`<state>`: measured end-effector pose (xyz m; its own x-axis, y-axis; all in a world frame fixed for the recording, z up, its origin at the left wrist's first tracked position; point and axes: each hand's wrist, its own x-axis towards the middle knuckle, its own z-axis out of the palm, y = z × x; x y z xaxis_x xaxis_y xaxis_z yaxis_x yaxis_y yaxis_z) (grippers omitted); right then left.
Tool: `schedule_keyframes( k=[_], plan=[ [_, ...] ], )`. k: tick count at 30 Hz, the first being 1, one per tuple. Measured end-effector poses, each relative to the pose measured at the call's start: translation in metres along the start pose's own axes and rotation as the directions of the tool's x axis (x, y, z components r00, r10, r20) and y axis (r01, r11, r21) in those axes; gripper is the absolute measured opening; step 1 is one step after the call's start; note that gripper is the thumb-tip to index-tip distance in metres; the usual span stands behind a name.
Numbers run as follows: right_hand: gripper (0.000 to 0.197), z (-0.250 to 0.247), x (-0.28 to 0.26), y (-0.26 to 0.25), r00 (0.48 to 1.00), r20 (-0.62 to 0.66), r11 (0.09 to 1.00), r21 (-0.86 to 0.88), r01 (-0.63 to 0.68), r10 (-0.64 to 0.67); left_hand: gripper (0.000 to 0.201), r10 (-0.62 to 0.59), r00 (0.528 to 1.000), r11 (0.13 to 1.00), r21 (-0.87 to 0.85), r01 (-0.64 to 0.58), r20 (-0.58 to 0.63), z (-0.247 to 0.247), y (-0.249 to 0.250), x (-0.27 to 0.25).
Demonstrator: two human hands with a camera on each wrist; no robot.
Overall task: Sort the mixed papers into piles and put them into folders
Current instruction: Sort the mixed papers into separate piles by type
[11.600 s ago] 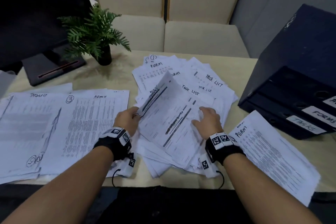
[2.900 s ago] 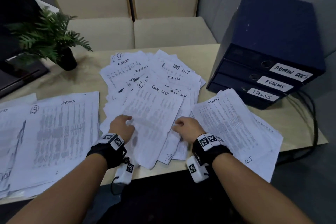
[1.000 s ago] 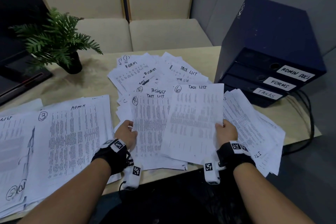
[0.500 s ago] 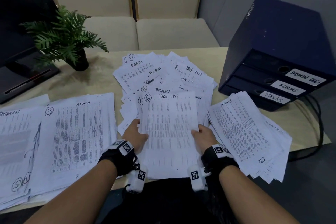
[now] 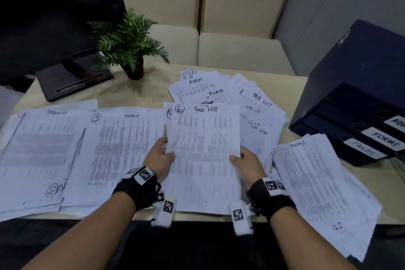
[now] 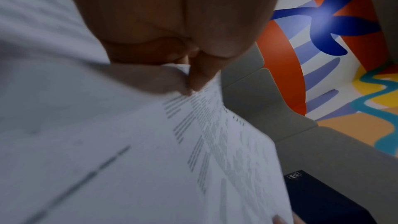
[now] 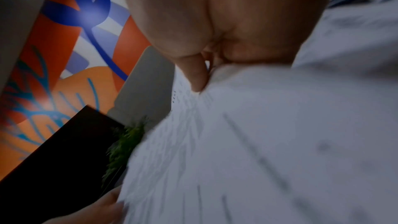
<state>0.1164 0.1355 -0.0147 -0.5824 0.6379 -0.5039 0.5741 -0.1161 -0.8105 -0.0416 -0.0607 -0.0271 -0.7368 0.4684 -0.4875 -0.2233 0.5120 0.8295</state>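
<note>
Mid-sort: left hand [image 5: 158,158] and right hand [image 5: 247,164] pinch opposite edges of white printed "TASK LIST" sheets [image 5: 203,149] above the mixed heap [image 5: 252,103]; next they probably go onto the far-left tasklist pile [image 5: 37,149] on the bench [image 5: 142,92].

Your head view is dim and bluish; the papers [image 5: 206,155] are its brightest part, and the corner from 9 to 11 o'clock is almost black. Lines bow toward the edges. Both wrist views smear with motion blur, print unreadable. Glare sits on the mural [image 6: 323,16] at 1 o'clock in the left, 11 o'clock in the right.
</note>
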Motion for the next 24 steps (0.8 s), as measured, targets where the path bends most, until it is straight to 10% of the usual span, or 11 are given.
schedule_keyframes(
  k=[10, 18, 24],
  plan=[
    [0.017, 0.177, -0.021, -0.053, 0.983, 0.183, 1.0, 0.017, 0.021, -0.024, 0.063, 0.06, 0.98, 0.987, 0.156, -0.03, -0.188, -0.168, -0.047, -0.006],
    [0.019, 0.329, -0.033, -0.089, 0.935, 0.351, 0.928, -0.329, 0.176, -0.053, 0.073, -0.035, 0.894, 0.985, 0.137, 0.107, -0.447, -0.302, -0.088, -0.023],
    [0.018, 0.391, -0.03, -0.096, 0.931, 0.366, 0.857, -0.479, 0.191, -0.003, 0.062, -0.098, 0.921, 0.795, 0.527, 0.3, -0.377, -0.318, -0.116, -0.019]
  ],
)
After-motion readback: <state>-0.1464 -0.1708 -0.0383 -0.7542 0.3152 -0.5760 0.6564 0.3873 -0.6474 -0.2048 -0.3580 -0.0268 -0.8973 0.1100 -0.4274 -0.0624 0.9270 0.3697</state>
